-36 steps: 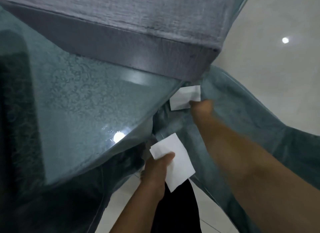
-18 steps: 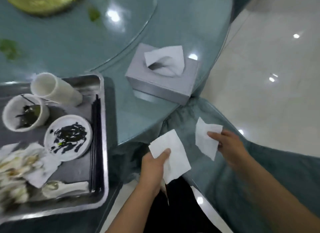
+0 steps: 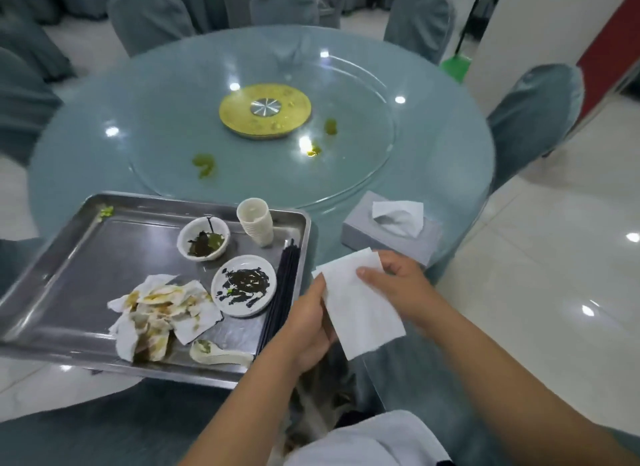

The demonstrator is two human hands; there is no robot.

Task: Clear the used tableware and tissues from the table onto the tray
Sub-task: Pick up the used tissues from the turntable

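A steel tray sits on the near left edge of the round glass table. On it lie stained crumpled tissues, a dirty bowl, a dirty saucer, stacked cups, black chopsticks and a spoon. My left hand and my right hand both hold clean white tissues, brought together just right of the tray, off the table's near edge.
A grey tissue box stands on the table beyond my right hand. A gold hub sits at the centre of the glass turntable, with green food bits around it. Covered chairs ring the table.
The view has swung up from below the table edge to the whole table. My hands, each holding a tissue apart, have come together so the tissues overlap.
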